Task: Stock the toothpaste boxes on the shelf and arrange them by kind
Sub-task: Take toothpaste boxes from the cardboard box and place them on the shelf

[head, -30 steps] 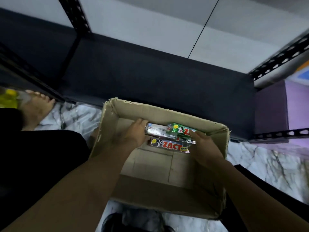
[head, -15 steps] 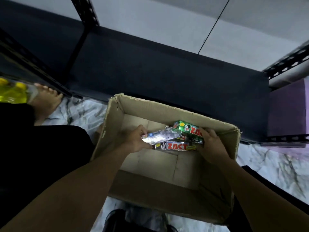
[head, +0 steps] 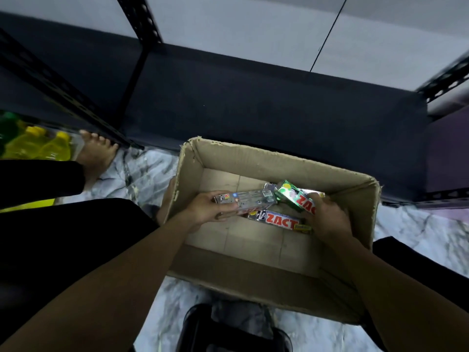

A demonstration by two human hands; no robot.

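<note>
**Two boxes lifted clear, one left in the carton**

Within the last second the long silver card toothpaste box (head: 250,199) had come up off the pile and shifted toward the left wall of the brown corrugated cardboard carton (head: 279,160). The left hand (head: 210,212) was curled round its near end, thumb on top. The green glossy toothpaste box (head: 291,195) had tipped up out of the pile too. It was pinched at its right end by the right hand (head: 327,219), and its free end pointed toward the carton's far wall. Both boxes sat inside the carton, above its floor, their ends nearly meeting. I judged this the pick-up stage, one kind in each hand, which suited sorting by kind.

A silver toothpaste box with red ZACT lettering (head: 276,220) lay flat on the carton floor below the two held boxes. A shiny corner behind the green box suggested a further box, but I could not tell. Stocking therefore looked unfinished.

The boxes were slim, straight-edged card prisms with foil-like faces that caught the light; they should be light and stiff. The carton was matt, with a ragged torn rim and a taped floor.

Beyond the carton's far wall ran the dark flat shelf board (head: 253,110), smooth and dull, with no boxes visible on it. The carton stood on a pale veined marble floor (head: 418,232). Well to its left were yellow plastic bottles (head: 38,148).
</note>
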